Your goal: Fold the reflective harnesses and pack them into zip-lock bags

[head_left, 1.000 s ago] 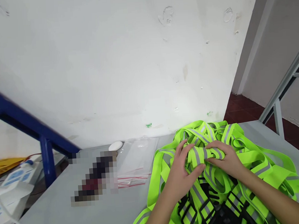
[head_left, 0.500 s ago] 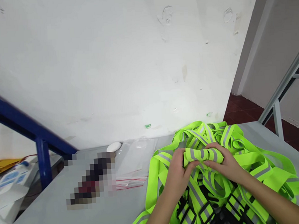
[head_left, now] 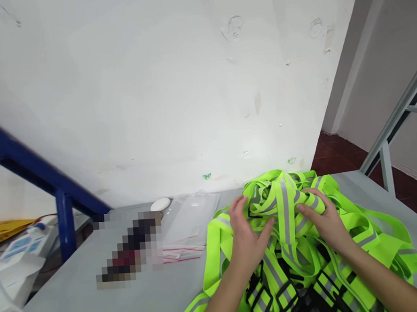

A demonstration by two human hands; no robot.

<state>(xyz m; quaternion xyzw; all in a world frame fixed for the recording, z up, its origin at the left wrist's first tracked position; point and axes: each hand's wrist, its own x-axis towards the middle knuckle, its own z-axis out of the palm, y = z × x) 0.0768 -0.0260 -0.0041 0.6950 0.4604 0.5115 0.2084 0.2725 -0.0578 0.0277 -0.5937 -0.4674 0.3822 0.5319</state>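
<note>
My right hand (head_left: 323, 217) grips a bundled length of neon-yellow reflective strap (head_left: 286, 212), its thumb pressed on the near side. A grey stripe runs down the strap, and one band hangs loose in front of the bundle. Just left of it, my left hand (head_left: 247, 229) is open, with thumb and fingers apart. Beneath both hands spreads a tangled heap of the same straps (head_left: 214, 254). Black plastic buckles (head_left: 288, 297) show in the heap at the near edge. The far side of the bundle is partly hidden.
Clear zip bags (head_left: 184, 223) with red seal lines lie left of the heap on the grey table (head_left: 150, 301). Behind them is a white oval object (head_left: 160, 204), beside a pixelated patch. A blue metal frame (head_left: 65, 216) stands left; a white wall rises behind.
My left hand has let go of the rolled strap and opened to the left. The neat roll has loosened, and a band now hangs down from it.
</note>
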